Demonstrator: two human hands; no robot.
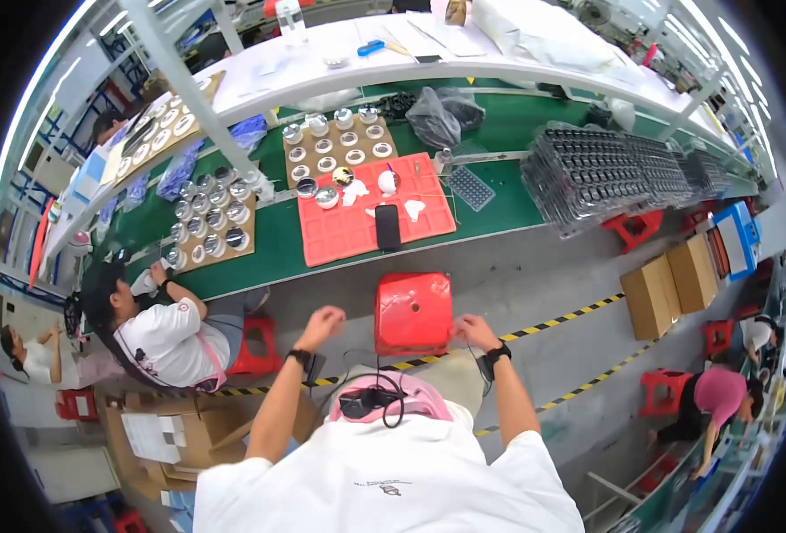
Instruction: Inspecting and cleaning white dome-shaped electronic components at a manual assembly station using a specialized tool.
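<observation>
The grey floor is crossed by black-and-yellow tape, and a long green bench [508, 200] runs ahead of the person. The red stool [413, 313] stands on the floor between the person and the bench, probably put there as a seat facing the work. The left hand [323, 324] hangs to its left, well apart from it, fingers loosely bent and nothing visible in them. The right hand [475, 331] is at the stool's right edge, fingers curled; I can't tell whether it grips or only passes beside it.

On the bench, the red tray [323, 249] lies at the near edge, in front of the stool, perhaps to keep work within reach. A black phone [388, 227] lies on it. Round parts sit in rows on 2 brown boards [391, 142], seemingly spaced so their rims don't knock.
</observation>
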